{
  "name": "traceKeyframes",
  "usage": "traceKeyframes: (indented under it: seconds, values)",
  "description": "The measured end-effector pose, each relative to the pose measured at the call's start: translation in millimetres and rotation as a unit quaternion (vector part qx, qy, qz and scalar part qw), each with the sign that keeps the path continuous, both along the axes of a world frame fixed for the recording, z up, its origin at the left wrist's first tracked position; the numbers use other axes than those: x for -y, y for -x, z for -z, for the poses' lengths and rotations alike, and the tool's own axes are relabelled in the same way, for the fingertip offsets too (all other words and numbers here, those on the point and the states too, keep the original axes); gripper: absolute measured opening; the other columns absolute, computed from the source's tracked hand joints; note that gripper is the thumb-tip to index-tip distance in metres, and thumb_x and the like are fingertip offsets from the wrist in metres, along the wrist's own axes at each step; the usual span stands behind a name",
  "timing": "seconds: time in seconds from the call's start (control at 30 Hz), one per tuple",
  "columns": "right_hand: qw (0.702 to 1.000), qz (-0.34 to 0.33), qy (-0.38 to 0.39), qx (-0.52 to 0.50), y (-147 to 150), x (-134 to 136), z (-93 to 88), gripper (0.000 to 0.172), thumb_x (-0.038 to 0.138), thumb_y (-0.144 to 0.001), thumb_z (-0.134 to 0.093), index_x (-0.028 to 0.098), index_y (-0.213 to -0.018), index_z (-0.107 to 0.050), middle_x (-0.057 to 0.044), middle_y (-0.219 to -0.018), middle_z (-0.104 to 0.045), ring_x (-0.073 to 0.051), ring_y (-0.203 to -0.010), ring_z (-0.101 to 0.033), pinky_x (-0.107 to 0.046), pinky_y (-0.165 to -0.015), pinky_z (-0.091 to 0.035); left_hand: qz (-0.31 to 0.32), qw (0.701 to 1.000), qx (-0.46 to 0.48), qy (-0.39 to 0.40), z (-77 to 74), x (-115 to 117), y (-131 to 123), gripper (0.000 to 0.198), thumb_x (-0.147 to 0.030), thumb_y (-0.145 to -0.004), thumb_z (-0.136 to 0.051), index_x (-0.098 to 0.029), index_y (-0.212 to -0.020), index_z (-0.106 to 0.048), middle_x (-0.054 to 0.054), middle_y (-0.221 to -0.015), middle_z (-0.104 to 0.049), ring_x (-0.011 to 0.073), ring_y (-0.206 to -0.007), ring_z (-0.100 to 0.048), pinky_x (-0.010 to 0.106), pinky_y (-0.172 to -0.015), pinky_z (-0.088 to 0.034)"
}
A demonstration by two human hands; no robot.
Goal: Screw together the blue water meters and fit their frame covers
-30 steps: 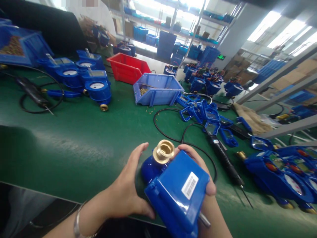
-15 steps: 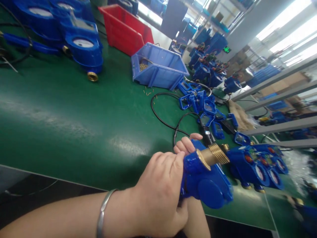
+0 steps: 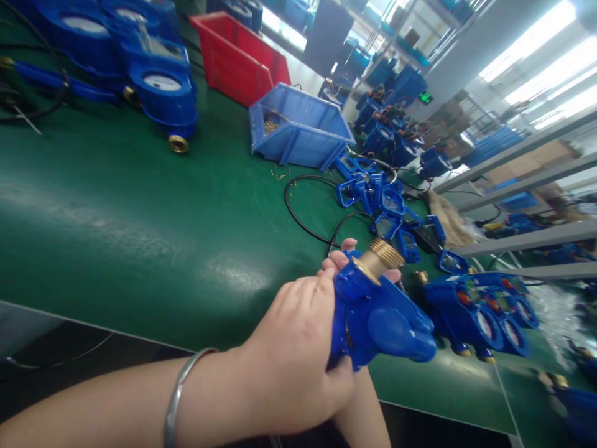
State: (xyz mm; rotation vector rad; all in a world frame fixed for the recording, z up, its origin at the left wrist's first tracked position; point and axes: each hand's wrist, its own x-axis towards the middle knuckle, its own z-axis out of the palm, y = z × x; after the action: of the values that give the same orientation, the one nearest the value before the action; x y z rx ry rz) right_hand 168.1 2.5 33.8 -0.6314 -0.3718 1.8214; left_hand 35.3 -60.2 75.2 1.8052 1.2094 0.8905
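Observation:
Both my hands hold a blue water meter [image 3: 380, 323] with a brass threaded fitting [image 3: 380, 258] above the near edge of the green table [image 3: 140, 218]. My left hand [image 3: 298, 348], with a silver bangle on the wrist, wraps its near side. My right hand [image 3: 347, 258] comes up from below; its fingertips show behind the meter by the brass fitting. The meter is turned on its side, underside towards me.
Assembled blue meters [image 3: 480, 308] lie to the right, more blue meters [image 3: 158, 93] at far left. A blue bin [image 3: 298, 127] of small brass parts and a red bin [image 3: 237, 59] stand behind. Loose blue covers [image 3: 377, 199], black cables [image 3: 303, 205] and shelving lie beyond.
The meter went from label side up to lying on its side, the brass fitting now pointing right and up. My left hand moved over its near side. My view swung left and down.

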Motion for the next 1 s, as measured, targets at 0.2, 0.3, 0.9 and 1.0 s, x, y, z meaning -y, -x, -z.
traceKeyframes:
  seconds: [0.2,0.3,0.9,1.0]
  values:
    - [0.991,-0.104,0.076,0.043,28,-21,-16.3,0.048,0.060,-0.082,-0.051,0.015,-0.087,-0.066,-0.009,-0.080,-0.072,-0.028,-0.083,-0.067,-0.045,-0.082,-0.051,-0.090,0.918,0.312,0.227,28.1,-21,50,0.057,-0.043,-0.079,-0.055,-0.018,-0.129,-0.043,0.012,-0.124,-0.057,0.0304,-0.113,-0.054,0.042,-0.095,-0.044]
    - [0.975,-0.143,0.130,0.112,64,-36,-19.2,0.046,0.055,-0.088,-0.044,0.013,-0.085,-0.064,-0.009,-0.074,-0.071,-0.024,-0.077,-0.068,-0.039,-0.077,-0.053,-0.189,0.888,0.340,0.247,40.1,-18,64,0.062,-0.045,-0.074,-0.064,-0.018,-0.126,-0.045,0.012,-0.120,-0.060,0.0300,-0.110,-0.057,0.040,-0.093,-0.046]
    - [0.936,-0.095,-0.039,0.337,65,-14,-16.7,0.045,0.032,-0.069,-0.074,0.018,-0.108,-0.055,-0.004,-0.095,-0.064,-0.018,-0.086,-0.061,-0.029,-0.076,-0.044,-0.577,0.705,0.393,0.121,40.7,-98,178,0.007,-0.005,-0.073,-0.062,-0.011,-0.075,-0.058,-0.002,-0.066,-0.063,0.0112,-0.061,-0.062,0.025,-0.067,-0.054]
    - [0.921,-0.067,-0.056,0.380,13,4,-8.8,0.042,0.037,-0.071,-0.072,0.020,-0.105,-0.055,-0.004,-0.094,-0.063,-0.019,-0.084,-0.061,-0.031,-0.078,-0.045,-0.578,0.738,0.335,0.094,24.6,-101,196,0.007,-0.014,-0.079,-0.063,-0.010,-0.082,-0.058,-0.002,-0.077,-0.062,0.0125,-0.069,-0.061,0.027,-0.068,-0.054]
